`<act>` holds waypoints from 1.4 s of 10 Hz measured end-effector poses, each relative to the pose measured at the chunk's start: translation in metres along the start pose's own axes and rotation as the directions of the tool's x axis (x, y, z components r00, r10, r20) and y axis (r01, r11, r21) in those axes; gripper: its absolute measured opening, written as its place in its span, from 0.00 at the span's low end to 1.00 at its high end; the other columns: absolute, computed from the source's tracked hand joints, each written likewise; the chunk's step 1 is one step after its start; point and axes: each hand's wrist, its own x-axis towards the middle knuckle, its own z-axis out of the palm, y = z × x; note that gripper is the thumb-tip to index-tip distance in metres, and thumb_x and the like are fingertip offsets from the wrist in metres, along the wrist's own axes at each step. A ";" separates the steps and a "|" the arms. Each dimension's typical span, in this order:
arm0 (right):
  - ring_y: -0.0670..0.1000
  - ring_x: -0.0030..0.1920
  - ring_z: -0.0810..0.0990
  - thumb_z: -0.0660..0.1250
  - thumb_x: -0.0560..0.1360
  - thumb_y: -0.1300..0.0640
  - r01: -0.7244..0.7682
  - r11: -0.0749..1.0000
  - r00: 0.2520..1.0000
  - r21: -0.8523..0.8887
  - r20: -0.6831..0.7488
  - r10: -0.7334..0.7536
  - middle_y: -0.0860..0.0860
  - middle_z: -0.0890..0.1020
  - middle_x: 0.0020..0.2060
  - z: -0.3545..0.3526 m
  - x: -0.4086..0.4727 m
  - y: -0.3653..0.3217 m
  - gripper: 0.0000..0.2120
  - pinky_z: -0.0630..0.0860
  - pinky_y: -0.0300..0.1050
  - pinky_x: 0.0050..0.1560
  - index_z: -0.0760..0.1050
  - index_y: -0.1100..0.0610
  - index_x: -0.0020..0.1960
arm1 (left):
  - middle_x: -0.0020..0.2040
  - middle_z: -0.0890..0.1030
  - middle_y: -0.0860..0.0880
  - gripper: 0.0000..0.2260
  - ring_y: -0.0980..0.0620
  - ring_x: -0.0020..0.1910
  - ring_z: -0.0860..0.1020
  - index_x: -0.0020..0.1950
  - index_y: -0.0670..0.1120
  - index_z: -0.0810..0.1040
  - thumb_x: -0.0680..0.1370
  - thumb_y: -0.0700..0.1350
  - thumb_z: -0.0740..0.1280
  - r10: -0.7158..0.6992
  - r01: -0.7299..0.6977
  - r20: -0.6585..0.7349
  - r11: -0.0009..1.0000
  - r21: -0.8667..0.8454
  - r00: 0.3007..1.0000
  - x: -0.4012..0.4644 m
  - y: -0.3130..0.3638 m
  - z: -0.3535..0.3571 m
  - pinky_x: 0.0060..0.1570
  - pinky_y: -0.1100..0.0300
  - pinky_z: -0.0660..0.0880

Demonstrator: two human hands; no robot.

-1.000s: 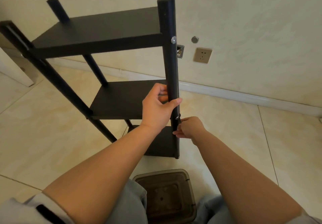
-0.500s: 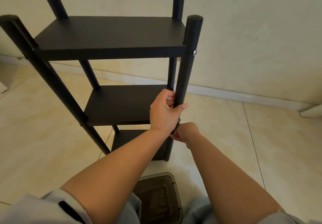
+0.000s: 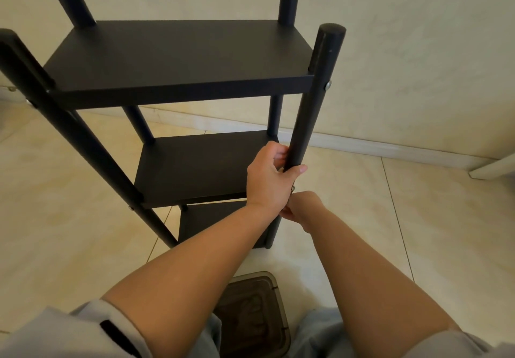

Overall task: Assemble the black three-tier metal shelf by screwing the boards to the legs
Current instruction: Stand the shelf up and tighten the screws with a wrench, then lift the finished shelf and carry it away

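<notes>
Fingers of the left hand point(image 3: 266, 179) were curled round the near right black round metal leg point(image 3: 309, 112), thumb laid across its front, as far as I could see. Just below that grip, the right hand point(image 3: 302, 208) sat against the same leg with its fingers bunched; a small metal piece point(image 3: 292, 189) showed between the two hands, but I could not tell whether the right hand pinched it. Above the fingers, a silver screw head point(image 3: 327, 85) sat in the leg beside the flat black top board point(image 3: 178, 59). Left of them lay the black middle board point(image 3: 195, 168). Behind the wrists, a brown translucent plastic box point(image 3: 252, 313) rested on the pale tiled floor point(image 3: 418, 218).
</notes>
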 end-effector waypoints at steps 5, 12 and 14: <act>0.53 0.47 0.81 0.65 0.76 0.63 0.043 0.765 0.986 -0.642 0.151 0.072 0.58 0.81 0.47 0.013 -0.046 0.062 0.09 0.79 0.44 0.54 0.78 0.64 0.56 | 0.51 0.77 0.62 0.14 0.68 0.47 0.76 0.62 0.53 0.76 0.77 0.44 0.68 0.030 -0.121 0.211 0.894 0.431 0.977 -0.024 -0.008 -0.120 0.46 0.75 0.69; 0.49 0.41 0.78 0.61 0.78 0.57 0.201 0.746 0.973 -0.634 0.217 -0.078 0.52 0.79 0.40 0.073 -0.050 0.086 0.09 0.75 0.41 0.46 0.78 0.60 0.51 | 0.59 0.78 0.43 0.26 0.44 0.56 0.77 0.65 0.41 0.73 0.79 0.60 0.59 -0.433 0.402 -0.214 0.408 0.820 0.875 -0.027 -0.040 -0.215 0.47 0.56 0.71; 0.57 0.50 0.77 0.65 0.76 0.58 0.170 0.900 0.942 -0.401 -0.203 -0.269 0.57 0.77 0.49 0.037 -0.079 0.025 0.15 0.77 0.52 0.56 0.72 0.63 0.61 | 0.54 0.79 0.48 0.20 0.47 0.50 0.77 0.63 0.45 0.74 0.79 0.58 0.60 -0.239 0.375 -0.297 0.711 0.595 0.924 -0.023 -0.026 -0.218 0.44 0.59 0.68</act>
